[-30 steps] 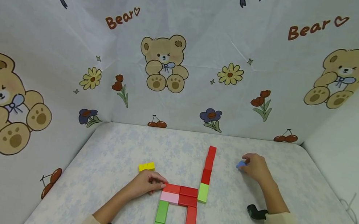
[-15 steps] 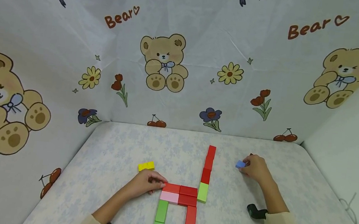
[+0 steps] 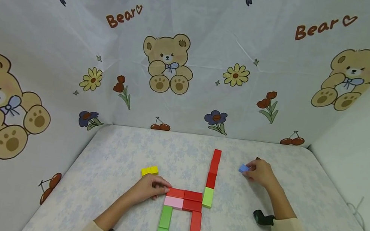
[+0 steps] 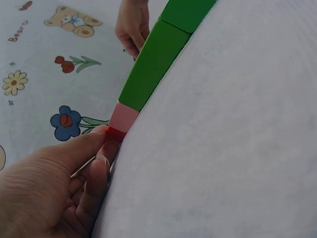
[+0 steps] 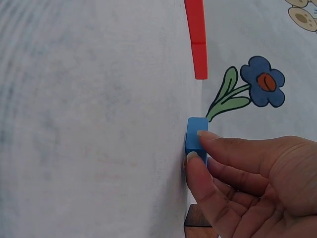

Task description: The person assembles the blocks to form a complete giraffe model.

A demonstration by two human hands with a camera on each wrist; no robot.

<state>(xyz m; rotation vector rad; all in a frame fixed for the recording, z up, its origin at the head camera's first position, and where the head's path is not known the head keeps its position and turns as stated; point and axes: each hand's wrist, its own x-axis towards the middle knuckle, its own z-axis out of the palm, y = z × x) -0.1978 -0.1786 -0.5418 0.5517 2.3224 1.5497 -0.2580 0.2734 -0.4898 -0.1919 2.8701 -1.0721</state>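
In the head view my right hand (image 3: 261, 172) pinches a small blue block (image 3: 243, 168) between thumb and fingers, low over the table. The right wrist view shows the blue block (image 5: 197, 133) from the side, with fingertips on it. My left hand (image 3: 149, 187) pinches the left end of a red block (image 3: 175, 192), which lies in a flat block layout. A pink block (image 3: 173, 202) sits just below that red one, and green blocks (image 3: 165, 217) run down from it. In the left wrist view the left hand (image 4: 59, 183) partly hides the red block (image 4: 116, 134).
A column of red blocks (image 3: 213, 167) ending in a light green block (image 3: 208, 197) stands right of the layout. Yellow blocks (image 3: 150, 170) lie behind the left hand. A dark brown block (image 5: 198, 222) is beside the right hand. A bear-print cloth backs the table.
My right hand has shifted slightly left with the blue block, showing more of it and the brown block behind. The left hand keeps its place at the red block.
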